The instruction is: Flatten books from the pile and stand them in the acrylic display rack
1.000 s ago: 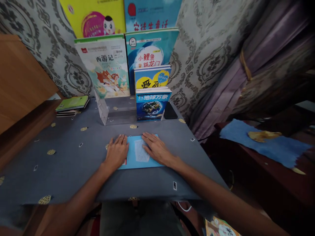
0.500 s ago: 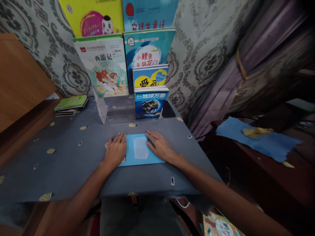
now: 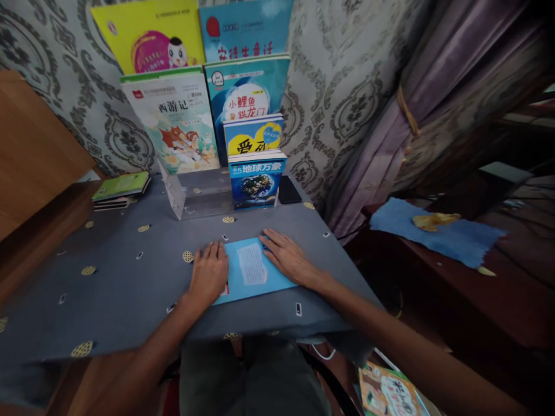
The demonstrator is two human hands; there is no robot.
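Note:
A light-blue book [image 3: 272, 278] with a pale block of print on its cover lies flat on the cloth-covered table, slightly tilted. Over its left end rests my left hand [image 3: 210, 270], fingers stretched forward and palm down. My right hand [image 3: 288, 257] lies flat across the book's upper right part, its fingers extended. Both hands touch the book without gripping it. Beyond them stands a clear acrylic book rack [image 3: 203, 203] holding upright books, among them a blue book with a globe [image 3: 255, 184] and a white illustrated book [image 3: 177, 127].
A black phone [image 3: 289, 190] lies right of the rack. Several stacked books [image 3: 122, 188] sit at the table's back left, by a wooden panel [image 3: 39, 144]. On the right, a dark red surface carries a blue cloth [image 3: 437, 237]. More books [image 3: 388, 390] lie low at bottom right.
The light-blue book has turned a little, its right end now higher than its left. Both hands have stayed on it. The whole view has shifted slightly.

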